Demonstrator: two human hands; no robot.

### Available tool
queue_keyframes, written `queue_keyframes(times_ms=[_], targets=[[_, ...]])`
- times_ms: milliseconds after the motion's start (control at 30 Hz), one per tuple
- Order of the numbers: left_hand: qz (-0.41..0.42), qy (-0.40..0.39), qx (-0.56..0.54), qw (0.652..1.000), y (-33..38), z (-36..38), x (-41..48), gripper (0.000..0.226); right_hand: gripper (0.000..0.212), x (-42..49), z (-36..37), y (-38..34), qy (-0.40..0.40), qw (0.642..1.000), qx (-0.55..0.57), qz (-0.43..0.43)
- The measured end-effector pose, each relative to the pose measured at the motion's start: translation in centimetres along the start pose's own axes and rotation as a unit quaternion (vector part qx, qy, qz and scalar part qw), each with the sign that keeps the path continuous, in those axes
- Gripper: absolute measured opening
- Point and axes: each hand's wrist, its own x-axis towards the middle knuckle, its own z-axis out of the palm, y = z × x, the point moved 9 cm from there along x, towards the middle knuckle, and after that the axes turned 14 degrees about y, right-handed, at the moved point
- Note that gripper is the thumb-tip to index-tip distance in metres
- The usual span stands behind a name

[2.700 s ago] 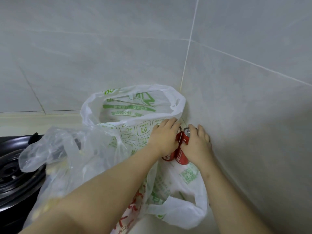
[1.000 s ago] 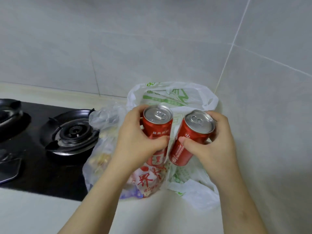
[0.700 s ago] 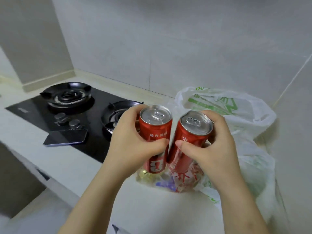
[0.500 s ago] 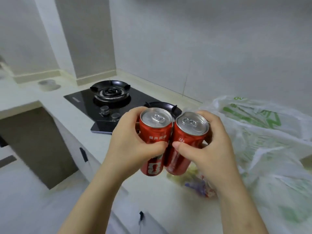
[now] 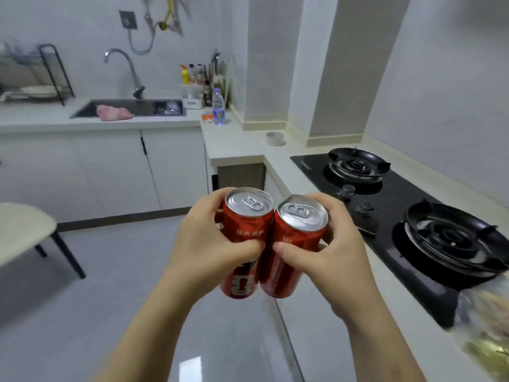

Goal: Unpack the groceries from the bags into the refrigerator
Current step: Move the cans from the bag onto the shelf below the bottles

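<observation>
Cans, two of them, red with sealed tops, held upright side by side and touching, out over the floor beside the bench [image 5: 242, 144]. Nearest left, the left can [image 5: 246, 232], clamped in the left grip [image 5: 209, 244]; next to it the right can [image 5: 294, 244], clamped in the right grip [image 5: 330, 260], fingers curled round each.

Out of the bag, then, but not yet shelved. No refrigerator in view, so judged early in the task, mid-carry.

Near right, blurred at the frame edge, one plastic bag [image 5: 487, 326] with something yellowish inside; probably more to unpack, count impossible to tell.

Further along the bench, one black hob [image 5: 399, 216] with two burners and two knobs. Beyond it, one roll of tape [image 5: 275, 138].

Far left, one sink [image 5: 124, 107] with a pink cloth [image 5: 114, 115] at its near rim and one tap [image 5: 124, 67], plus one water bottle [image 5: 218, 110] in the corner. At the left edge, one chair [image 5: 24, 230].
</observation>
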Motion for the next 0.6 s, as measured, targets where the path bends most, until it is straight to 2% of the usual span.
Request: queue_keyframes(times_ms=[300,600], targets=[[-0.077,0.193,0.056,0.977,-5.2,-19.5,-2.0,0.059,0.063,-3.9,19.6,-3.4,-0.211,0.974,0.083,-0.015],[-0.14,0.401,0.109,0.899,-7.9,-35.1,-8.1,0.058,0.062,-11.8,36.2,-8.0,-0.428,0.89,0.158,-0.018]])
